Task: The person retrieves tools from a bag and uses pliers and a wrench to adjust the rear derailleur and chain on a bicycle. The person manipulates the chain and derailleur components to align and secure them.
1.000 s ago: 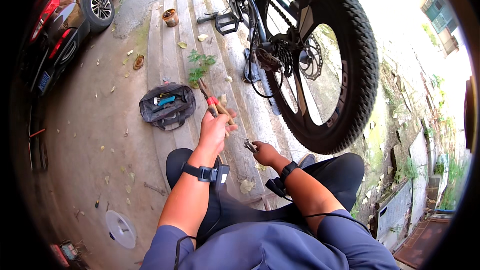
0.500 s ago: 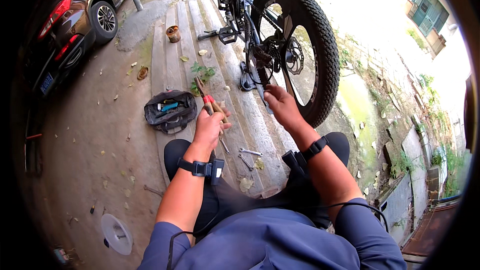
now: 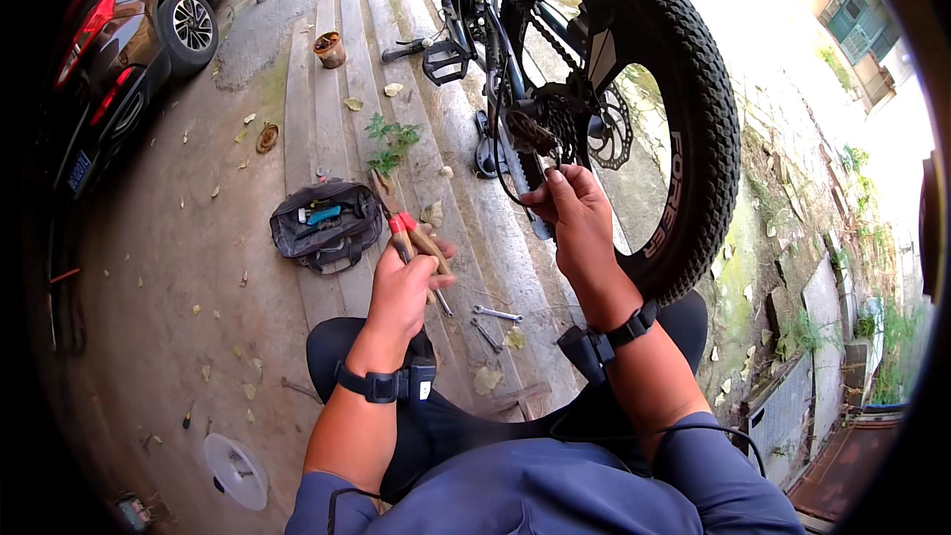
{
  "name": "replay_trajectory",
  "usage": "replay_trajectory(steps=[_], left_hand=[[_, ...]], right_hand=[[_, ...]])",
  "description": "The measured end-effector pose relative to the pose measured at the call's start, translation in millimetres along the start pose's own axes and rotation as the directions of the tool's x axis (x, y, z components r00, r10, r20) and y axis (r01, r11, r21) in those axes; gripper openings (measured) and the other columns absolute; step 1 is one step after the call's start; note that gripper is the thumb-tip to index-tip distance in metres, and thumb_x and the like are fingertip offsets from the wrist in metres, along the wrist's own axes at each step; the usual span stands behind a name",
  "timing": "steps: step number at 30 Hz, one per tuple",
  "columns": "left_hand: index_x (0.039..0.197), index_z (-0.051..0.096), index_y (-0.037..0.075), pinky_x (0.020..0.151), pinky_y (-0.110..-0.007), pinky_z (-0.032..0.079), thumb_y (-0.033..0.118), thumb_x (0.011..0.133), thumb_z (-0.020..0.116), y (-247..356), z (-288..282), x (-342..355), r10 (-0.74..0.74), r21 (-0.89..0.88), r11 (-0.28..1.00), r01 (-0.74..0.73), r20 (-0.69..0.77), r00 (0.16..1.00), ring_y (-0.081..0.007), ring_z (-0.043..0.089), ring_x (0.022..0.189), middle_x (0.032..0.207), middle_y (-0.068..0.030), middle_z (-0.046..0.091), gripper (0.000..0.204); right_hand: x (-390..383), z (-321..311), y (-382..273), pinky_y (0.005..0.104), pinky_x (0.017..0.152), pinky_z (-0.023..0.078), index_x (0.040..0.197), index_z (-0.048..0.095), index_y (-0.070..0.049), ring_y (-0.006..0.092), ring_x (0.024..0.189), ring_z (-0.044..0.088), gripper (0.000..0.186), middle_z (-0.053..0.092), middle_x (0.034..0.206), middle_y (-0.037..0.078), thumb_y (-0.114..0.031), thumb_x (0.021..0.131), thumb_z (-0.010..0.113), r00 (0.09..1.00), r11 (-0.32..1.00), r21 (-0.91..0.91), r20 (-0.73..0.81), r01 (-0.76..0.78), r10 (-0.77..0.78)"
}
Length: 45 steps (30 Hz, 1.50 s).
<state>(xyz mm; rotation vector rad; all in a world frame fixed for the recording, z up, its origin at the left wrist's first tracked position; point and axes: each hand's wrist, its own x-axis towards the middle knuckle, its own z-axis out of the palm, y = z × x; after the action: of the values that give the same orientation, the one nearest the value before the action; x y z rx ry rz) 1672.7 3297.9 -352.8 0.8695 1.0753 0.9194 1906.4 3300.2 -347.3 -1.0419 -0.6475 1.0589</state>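
My left hand (image 3: 401, 289) is closed around the handles of a pair of pliers (image 3: 402, 222) with red and tan grips, the jaws pointing away from me. Farther right, the bent fingers of my right hand (image 3: 582, 223) pinch a thin black cable (image 3: 507, 186) just below the rear derailleur (image 3: 532, 133) of a bicycle. Its fat-tyred rear wheel (image 3: 709, 129) rises beside that hand, with a brake disc (image 3: 612, 129) and chain (image 3: 557, 42) showing. The cable's tip is hidden by my fingers.
A dark tool bag (image 3: 327, 226) lies open left of the pliers. Spanners (image 3: 497, 314) rest on the planks (image 3: 461, 238) before my knees. A rusty tin (image 3: 329, 50), a small green plant (image 3: 392, 143), a translucent round lid (image 3: 236, 473) and a parked car (image 3: 119, 50) are around.
My right hand has moved in to the cable by the derailleur and pinches it. The view has shifted, so the wheel looks larger. The pliers stay in my left hand.
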Motion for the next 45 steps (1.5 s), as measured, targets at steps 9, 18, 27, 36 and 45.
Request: replay_trajectory(steps=[9,18,27,36,45], left_hand=[[0.14,0.043,-0.004,0.077,-0.034,0.059,0.0,0.093,0.046,4.0,4.9,3.1,0.012,0.075,0.997,-0.011,-0.012,1.0,-0.0247,0.065,0.113,0.119,-0.0133,0.062,0.048],[0.136,0.048,-0.002,0.082,-0.037,0.057,0.001,0.089,0.051,11.8,8.2,15.2,0.214,0.552,0.801,-0.229,0.093,0.972,-0.0281,0.065,0.114,0.119,-0.0147,0.062,0.047],[0.135,0.047,-0.001,0.103,-0.049,0.046,-0.005,0.081,0.059,32.8,29.2,77.3,0.561,0.909,0.04,-0.416,0.324,0.762,-0.0469,0.051,0.124,0.133,-0.0261,0.05,0.056],[0.138,0.042,-0.006,0.114,-0.049,0.039,-0.012,0.08,0.057,37.0,42.5,103.1,0.682,0.918,-0.118,-0.378,0.352,0.642,-0.0493,0.041,0.137,0.14,-0.0269,0.042,0.061],[0.139,0.039,-0.007,0.117,-0.052,0.036,-0.013,0.079,0.059,35.9,44.3,98.7,0.69,0.906,-0.204,-0.37,0.402,0.603,-0.0507,0.036,0.141,0.137,-0.0248,0.042,0.064]], right_hand=[[-0.8,4.6,-7.9,0.027,0.066,0.049,0.107,0.061,-0.001,0.0131,0.066,0.058,0.016,0.058,0.074,0.003,-0.017,0.105,0.056,1.0,0.999,0.021,-0.008,0.027,-0.027],[5.6,4.5,-0.2,0.0269,0.066,0.045,0.108,0.06,-0.003,0.0136,0.068,0.058,0.022,0.058,0.074,0.004,-0.024,0.106,0.055,1.0,0.995,0.097,0.018,0.01,-0.012],[13.9,12.1,-7.4,0.026,0.062,0.047,0.12,0.056,-0.003,0.0128,0.066,0.058,0.029,0.059,0.079,0.005,-0.029,0.106,0.056,1.0,0.993,0.12,-0.025,-0.003,0.006],[26.2,13.5,-14.4,0.0228,0.05,0.046,0.139,0.051,-0.003,0.0063,0.059,0.052,0.041,0.055,0.076,0.001,-0.02,0.103,0.062,0.997,0.992,-0.115,0.066,0.042,-0.034],[27.9,22.5,-4.0,0.0229,0.05,0.046,0.137,0.054,-0.007,0.0048,0.058,0.052,0.038,0.054,0.072,-0.002,-0.017,0.102,0.064,0.994,0.982,-0.154,0.002,0.11,-0.111]])
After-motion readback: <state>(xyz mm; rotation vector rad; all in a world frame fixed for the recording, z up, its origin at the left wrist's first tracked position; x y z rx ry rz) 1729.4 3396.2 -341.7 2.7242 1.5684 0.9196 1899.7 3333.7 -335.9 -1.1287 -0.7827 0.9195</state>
